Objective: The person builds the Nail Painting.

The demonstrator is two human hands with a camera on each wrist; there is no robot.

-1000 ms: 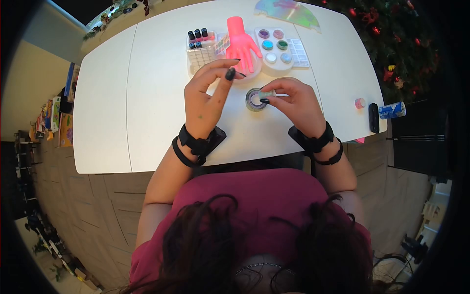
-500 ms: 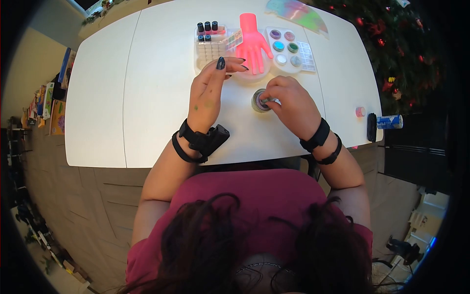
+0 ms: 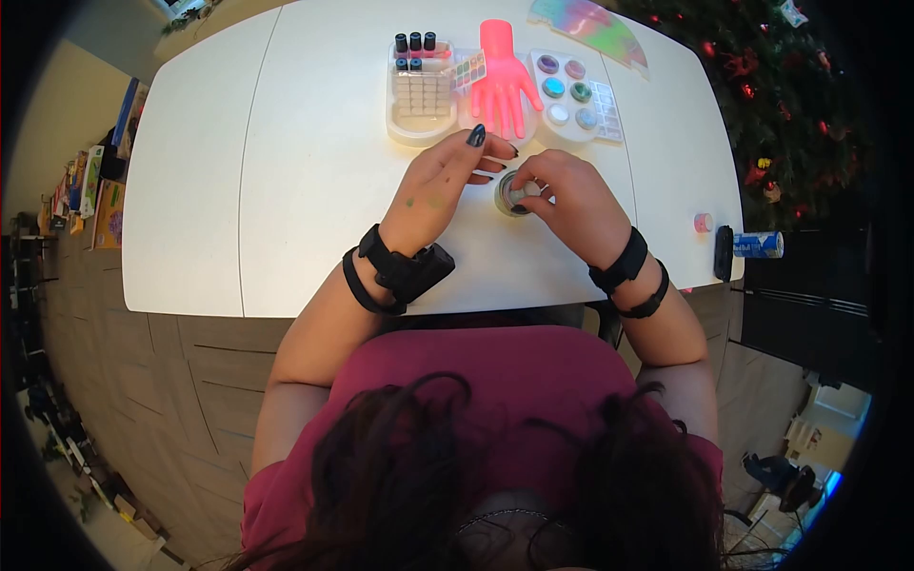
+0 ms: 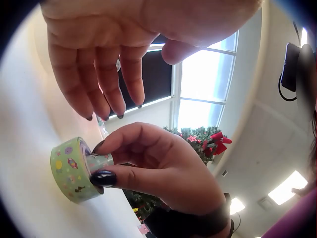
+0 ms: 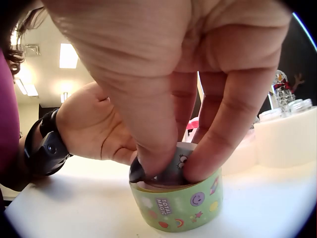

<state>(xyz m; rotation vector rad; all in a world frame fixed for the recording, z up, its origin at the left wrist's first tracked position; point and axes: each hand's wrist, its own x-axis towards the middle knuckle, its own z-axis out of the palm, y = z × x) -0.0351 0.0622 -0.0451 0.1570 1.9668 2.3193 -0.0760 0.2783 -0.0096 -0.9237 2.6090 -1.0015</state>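
Note:
A green roll printed with small pictures [image 4: 69, 171] lies flat on the white table [image 3: 190, 209]; in the right wrist view its side [image 5: 181, 210] reads "TOTAL MAGIC". The right hand [image 3: 576, 205] pinches a small pale printed piece [image 5: 177, 166] between thumb and fingers, partly inside the roll's ring. Dark polish shows on the thumbnail. To the roll's left, the left hand [image 3: 443, 190] is held above the table with its fingers extended, holding nothing; in the left wrist view this hand [image 4: 109, 54] hangs beside the right one.
Behind the hands stand a pink hand model [image 3: 499, 81], a tray with black-capped bottles [image 3: 416, 43] and a white holder with several round pots [image 3: 566, 100]. An iridescent fan-shaped sheet [image 3: 595, 33] lies at the back. A blue can [image 3: 759, 245] and black case [image 3: 724, 252] sit at right.
The right hand has lowered the small piece into the roll's ring. The left hand has moved right, closer to the roll, and tilted. The head view has shifted slightly.

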